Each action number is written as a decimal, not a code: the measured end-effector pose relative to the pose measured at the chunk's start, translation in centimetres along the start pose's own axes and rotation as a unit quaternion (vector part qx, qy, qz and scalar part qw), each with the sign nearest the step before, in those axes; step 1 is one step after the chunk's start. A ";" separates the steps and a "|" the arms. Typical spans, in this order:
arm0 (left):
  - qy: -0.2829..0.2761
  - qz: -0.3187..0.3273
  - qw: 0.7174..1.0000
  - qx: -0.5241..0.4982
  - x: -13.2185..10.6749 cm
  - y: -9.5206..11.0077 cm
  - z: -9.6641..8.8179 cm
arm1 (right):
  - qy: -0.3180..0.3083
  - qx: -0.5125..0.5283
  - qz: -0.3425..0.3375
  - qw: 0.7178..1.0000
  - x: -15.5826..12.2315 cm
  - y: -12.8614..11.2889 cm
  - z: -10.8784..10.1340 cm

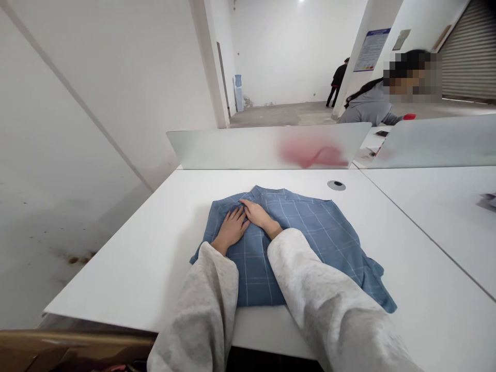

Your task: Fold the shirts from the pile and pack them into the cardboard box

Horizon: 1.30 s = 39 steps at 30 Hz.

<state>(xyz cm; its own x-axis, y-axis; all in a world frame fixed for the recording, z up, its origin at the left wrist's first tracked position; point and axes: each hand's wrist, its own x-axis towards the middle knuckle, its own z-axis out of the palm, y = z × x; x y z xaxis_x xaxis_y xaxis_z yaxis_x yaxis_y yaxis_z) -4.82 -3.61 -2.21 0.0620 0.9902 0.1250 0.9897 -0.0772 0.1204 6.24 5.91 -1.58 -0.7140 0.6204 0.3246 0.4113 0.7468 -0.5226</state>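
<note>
A blue checked shirt (310,232), partly folded, lies on the white table (155,248) in front of me. My left hand (231,227) rests flat on its left part, fingers stretched out toward the collar. My right hand (259,214) lies next to it, fingers extended and pressing on the cloth near the shirt's top left. The fingertips of both hands nearly touch. Both arms wear light grey sleeves.
A frosted divider panel (267,146) stands along the table's far edge, with something red blurred behind it. A round cable hole (336,185) is at the back right. A second table (445,206) adjoins on the right. A person sits beyond the divider; another stands far back.
</note>
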 end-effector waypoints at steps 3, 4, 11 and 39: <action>-0.013 -0.048 0.999 0.013 0.0 -0.2 -0.2 | 0.084 -0.016 -0.030 0.996 -0.3 -0.4 -0.8; -0.015 -0.060 0.998 0.013 0.0 -0.2 -0.3 | 0.119 -0.027 -0.026 0.992 -0.5 -0.4 -1.3; -0.007 -0.138 0.990 -0.004 0.0 -0.4 -0.7 | 0.233 -0.053 0.251 0.938 -2.4 3.0 -5.6; 0.049 -0.202 0.978 0.033 -0.2 -2.2 -1.1 | -0.008 -0.217 0.158 0.963 -34.0 4.4 -14.1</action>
<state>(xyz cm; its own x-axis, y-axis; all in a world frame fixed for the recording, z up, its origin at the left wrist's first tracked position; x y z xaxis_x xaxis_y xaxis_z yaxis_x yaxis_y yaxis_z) -7.15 -3.79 -1.42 -0.3458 0.9220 0.1742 0.9370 0.3295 0.1158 40.30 -8.52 -3.79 -0.5212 0.8320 0.1901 0.8052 0.5532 -0.2134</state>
